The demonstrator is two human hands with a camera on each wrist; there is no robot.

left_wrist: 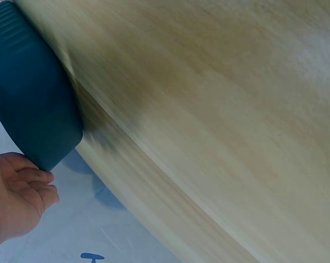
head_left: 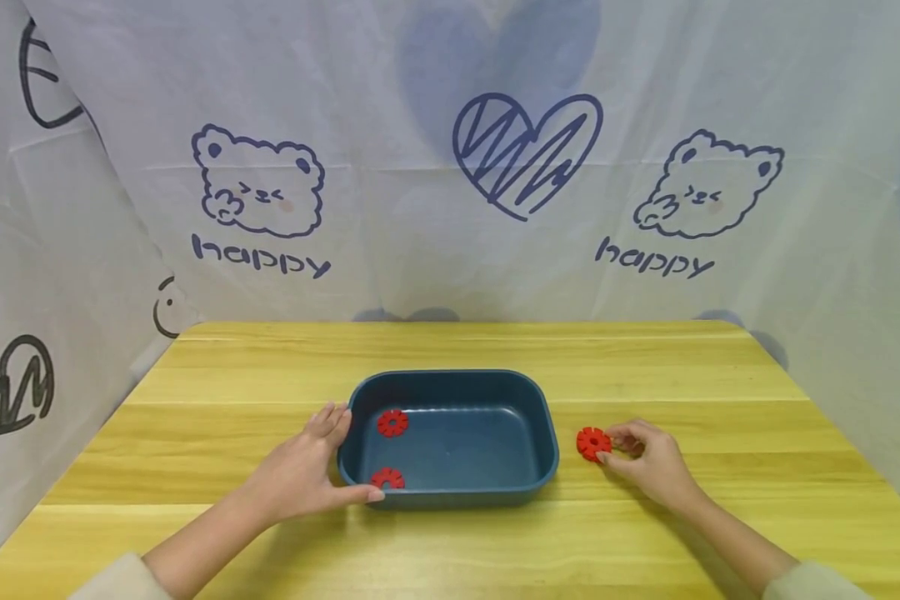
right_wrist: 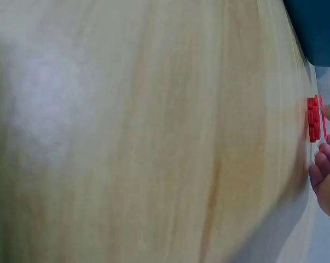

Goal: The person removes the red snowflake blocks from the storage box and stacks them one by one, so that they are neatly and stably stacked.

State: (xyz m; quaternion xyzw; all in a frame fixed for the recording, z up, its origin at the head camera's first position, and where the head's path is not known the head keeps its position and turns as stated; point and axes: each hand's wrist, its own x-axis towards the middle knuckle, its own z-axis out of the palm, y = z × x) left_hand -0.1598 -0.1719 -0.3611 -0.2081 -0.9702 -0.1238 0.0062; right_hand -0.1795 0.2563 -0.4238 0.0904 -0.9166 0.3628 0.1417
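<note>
My left hand [head_left: 300, 473] holds the left end of a dark teal plastic basin [head_left: 457, 500], its thumb on the front rim and its fingers at the left wall. Two red notched plastic discs lie inside: one disc [head_left: 384, 422] toward the back left, another disc [head_left: 387, 473] partly hidden by the front rim. To the right of the basin, my right hand [head_left: 656, 467] pinches a thin red disc [right_wrist: 325, 129] between thumb and fingers. That disc is slightly apart from a small stack of red discs [right_wrist: 313, 120] on the table.
The wooden table [head_left: 457, 550] runs back to a white cloth [head_left: 390, 217] printed with bears, a heart and lettering. Table surface shows on both sides of the basin and in front of it.
</note>
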